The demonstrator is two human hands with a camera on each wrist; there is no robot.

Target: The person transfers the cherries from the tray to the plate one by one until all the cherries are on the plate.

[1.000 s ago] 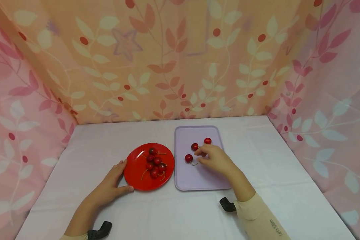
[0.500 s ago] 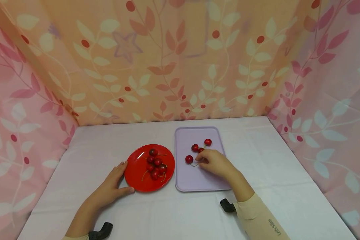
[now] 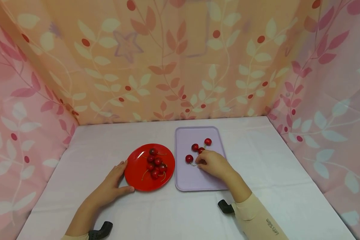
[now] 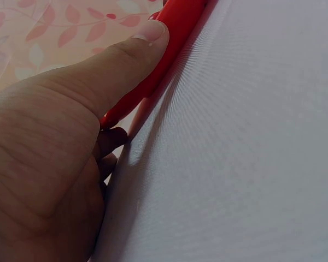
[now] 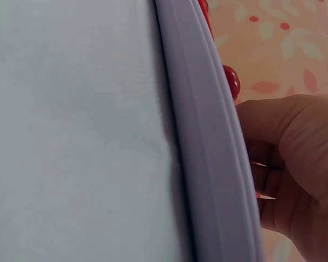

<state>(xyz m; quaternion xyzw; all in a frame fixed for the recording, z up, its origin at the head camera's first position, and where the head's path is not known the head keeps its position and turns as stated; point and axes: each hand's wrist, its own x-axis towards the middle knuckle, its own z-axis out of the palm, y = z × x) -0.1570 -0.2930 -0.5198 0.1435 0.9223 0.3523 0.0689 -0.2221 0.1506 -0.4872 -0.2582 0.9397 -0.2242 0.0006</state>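
On the tray (image 3: pixel 198 180), right hand (image 3: pixel 214 163) pinches a cherry stem (image 3: pixel 193 164); left hand (image 3: pixel 109 186), fingers spread, steadies the plate (image 3: pixel 136 175).

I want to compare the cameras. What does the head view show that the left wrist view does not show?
Only the head view shows the cherries piled on the red plate, the lilac tray with more cherries, and the right hand resting on that tray. Only the left wrist view shows the thumb lying against the plate's rim from close up. Both show the left hand, the red plate and the white cloth.
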